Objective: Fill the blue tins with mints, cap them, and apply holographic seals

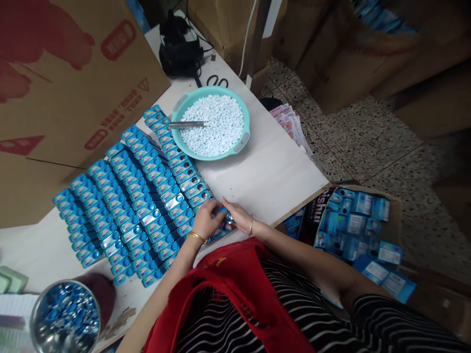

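Observation:
My left hand (206, 219) and my right hand (237, 214) meet at the near edge of the white table (272, 176). Both have their fingers closed on one small blue tin (223, 214). It sits at the near right end of several rows of small blue tins (136, 196) laid side by side across the table. Some tins in the right rows show shiny open insides. A teal basin (243, 142) full of small white tablets stands beyond them, with a metal scoop (187, 124) lying in it.
A large cardboard box (66, 93) lies at the left. A round metal tin (66, 316) of blue pieces sits near left. A carton (395, 220) of blue packets is on the floor at the right. Black cables and scissors (218, 81) lie at the far table end.

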A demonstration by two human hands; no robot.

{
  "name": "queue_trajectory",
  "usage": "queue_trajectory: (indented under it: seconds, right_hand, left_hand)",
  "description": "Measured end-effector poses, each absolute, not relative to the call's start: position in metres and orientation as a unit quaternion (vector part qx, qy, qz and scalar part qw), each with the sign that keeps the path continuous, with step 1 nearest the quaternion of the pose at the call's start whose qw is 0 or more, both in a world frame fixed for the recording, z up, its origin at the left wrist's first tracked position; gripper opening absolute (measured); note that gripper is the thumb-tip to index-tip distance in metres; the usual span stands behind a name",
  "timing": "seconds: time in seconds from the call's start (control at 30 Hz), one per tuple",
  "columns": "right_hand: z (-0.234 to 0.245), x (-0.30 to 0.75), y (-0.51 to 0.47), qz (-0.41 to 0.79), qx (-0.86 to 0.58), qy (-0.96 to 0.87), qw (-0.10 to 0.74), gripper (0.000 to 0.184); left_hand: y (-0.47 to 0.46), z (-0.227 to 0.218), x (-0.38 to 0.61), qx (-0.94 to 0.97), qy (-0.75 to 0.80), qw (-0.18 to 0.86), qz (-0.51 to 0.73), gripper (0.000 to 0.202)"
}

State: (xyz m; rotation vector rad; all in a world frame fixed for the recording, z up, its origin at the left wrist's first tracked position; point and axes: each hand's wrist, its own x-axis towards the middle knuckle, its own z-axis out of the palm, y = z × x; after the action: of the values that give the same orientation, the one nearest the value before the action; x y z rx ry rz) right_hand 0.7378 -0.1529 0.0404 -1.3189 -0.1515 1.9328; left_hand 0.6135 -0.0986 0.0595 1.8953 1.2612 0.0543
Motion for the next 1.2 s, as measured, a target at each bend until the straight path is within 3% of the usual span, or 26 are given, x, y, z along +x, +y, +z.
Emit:
queue_trajectory:
  seconds: [0.3, 0.5, 0.63, 0.83, 1.07, 1.2]
  right_hand:
    - [0.036, 0.734, -0.148, 0.793, -0.470, -0.003, 0.387, 0.047]
    - [0.037, 0.734, -0.142, 0.784, -0.479, -0.030, 0.393, 0.052]
    - [0.038, 0.731, -0.137, 0.782, -0.483, -0.041, 0.392, 0.053]
    - [0.038, 0.729, -0.134, 0.792, -0.465, -0.026, 0.394, 0.045]
    - [0.038, 0.733, -0.129, 0.810, -0.439, -0.009, 0.389, 0.032]
    - [0.034, 0.738, -0.131, 0.799, -0.456, -0.020, 0.392, 0.019]
  left_hand:
    - [-0.089, 0.056, 0.600, 0.677, 0.561, 0.455, 0.139, 0.008]
    - [-0.079, 0.054, 0.598, 0.769, 0.457, 0.447, 0.028, 0.010]
    - [-0.087, 0.054, 0.602, 0.782, 0.481, 0.394, 0.053, 0.005]
    - [-0.090, 0.056, 0.607, 0.814, 0.477, 0.329, 0.047, 0.008]
    - [-0.077, 0.051, 0.599, 0.676, 0.611, 0.379, 0.162, 0.001]
    - [-0.057, 0.043, 0.592, 0.692, 0.643, 0.320, 0.077, 0.001]
